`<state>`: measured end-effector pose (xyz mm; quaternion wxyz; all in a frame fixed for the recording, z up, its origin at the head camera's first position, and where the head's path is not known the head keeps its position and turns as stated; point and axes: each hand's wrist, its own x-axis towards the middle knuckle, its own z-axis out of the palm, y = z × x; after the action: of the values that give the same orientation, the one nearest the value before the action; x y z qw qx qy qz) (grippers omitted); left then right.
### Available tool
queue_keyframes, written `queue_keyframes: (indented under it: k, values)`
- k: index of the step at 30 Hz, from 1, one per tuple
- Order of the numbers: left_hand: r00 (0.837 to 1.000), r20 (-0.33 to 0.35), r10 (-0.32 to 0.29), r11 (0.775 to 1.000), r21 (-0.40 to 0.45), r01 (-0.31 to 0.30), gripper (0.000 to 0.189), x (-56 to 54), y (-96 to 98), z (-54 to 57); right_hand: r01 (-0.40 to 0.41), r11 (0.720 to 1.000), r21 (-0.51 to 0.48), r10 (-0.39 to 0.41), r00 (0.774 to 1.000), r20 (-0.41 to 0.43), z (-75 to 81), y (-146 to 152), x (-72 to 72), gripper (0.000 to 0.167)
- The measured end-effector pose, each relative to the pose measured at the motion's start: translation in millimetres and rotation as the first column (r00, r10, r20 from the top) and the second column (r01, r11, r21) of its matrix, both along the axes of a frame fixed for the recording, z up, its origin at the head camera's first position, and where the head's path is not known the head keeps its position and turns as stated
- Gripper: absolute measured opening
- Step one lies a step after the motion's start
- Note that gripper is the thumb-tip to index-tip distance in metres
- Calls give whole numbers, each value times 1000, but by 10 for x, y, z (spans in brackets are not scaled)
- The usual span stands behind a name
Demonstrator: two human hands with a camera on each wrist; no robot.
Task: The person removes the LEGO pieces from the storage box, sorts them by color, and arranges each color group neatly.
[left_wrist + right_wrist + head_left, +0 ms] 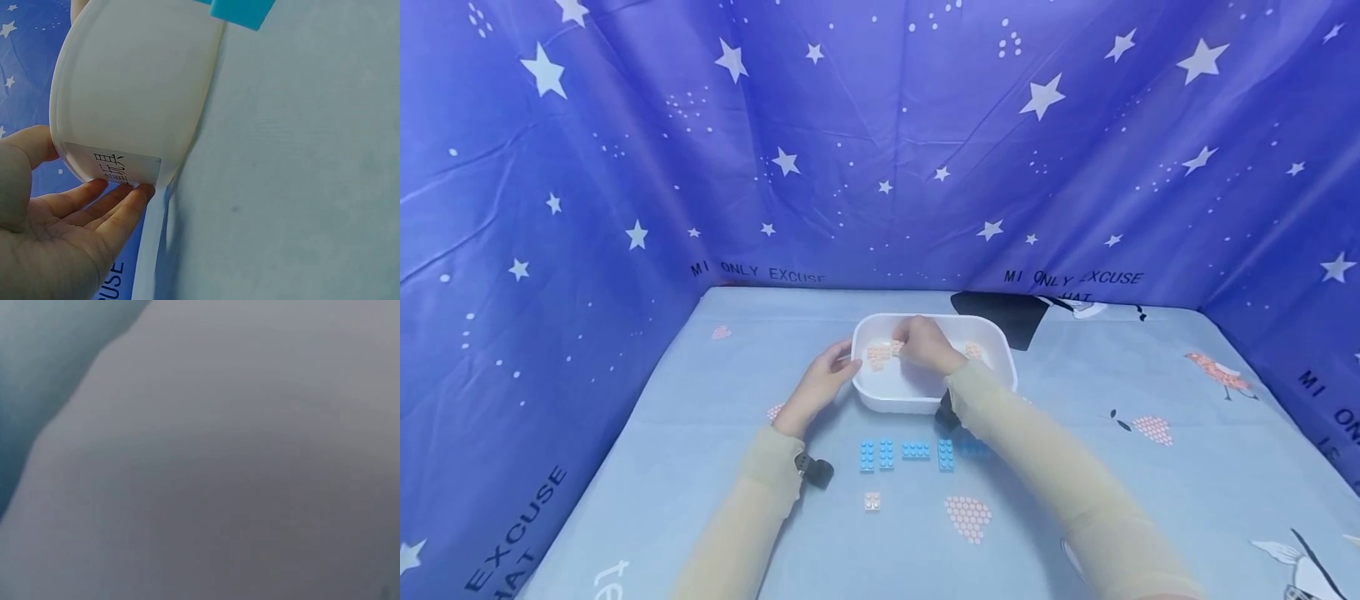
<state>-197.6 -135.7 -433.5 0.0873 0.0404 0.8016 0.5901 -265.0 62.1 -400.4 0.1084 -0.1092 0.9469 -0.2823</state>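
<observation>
A white plastic box (895, 406) stands on the cloth. My left hand (822, 383) grips its left end, thumb at the rim and fingertips against the outer wall by a printed label (115, 165). My right hand (927, 343) reaches down inside the box, its curled fingertips pinching at a pale orange building brick (897, 347). Several more orange bricks (877, 356) lie to the left of those fingers, and another group (973, 351) sits on the right side of the box. The right wrist view shows only the blurred white wall up close.
In front of the box, several blue bricks (916, 451) form a row, the rightmost partly behind the right sleeve. A small pale pink square brick (872, 501) lies nearer. Blue star-printed curtains (887, 208) enclose the patterned table cloth (685, 433) at the back and sides.
</observation>
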Motion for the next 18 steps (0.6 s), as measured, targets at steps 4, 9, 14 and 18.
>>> queue_keyframes:
  k: [4,9,14,18]
  values:
    - [1000,12,10,1000,-5,-10,53,2,14,12,14,1000,-27,-14,1000,12,30,48,30,34]
    - [1000,6,2,1000,-7,-2,53,-2,13,38,35,996,-81,-33,999,23,105,127,83,33]
    - [1000,22,-22,1000,-13,23,55,24,8,130,46,990,-133,-42,999,33,200,178,149,36]
    - [999,16,-28,1000,-4,28,55,31,16,97,20,991,-135,-18,1000,15,263,195,226,33]
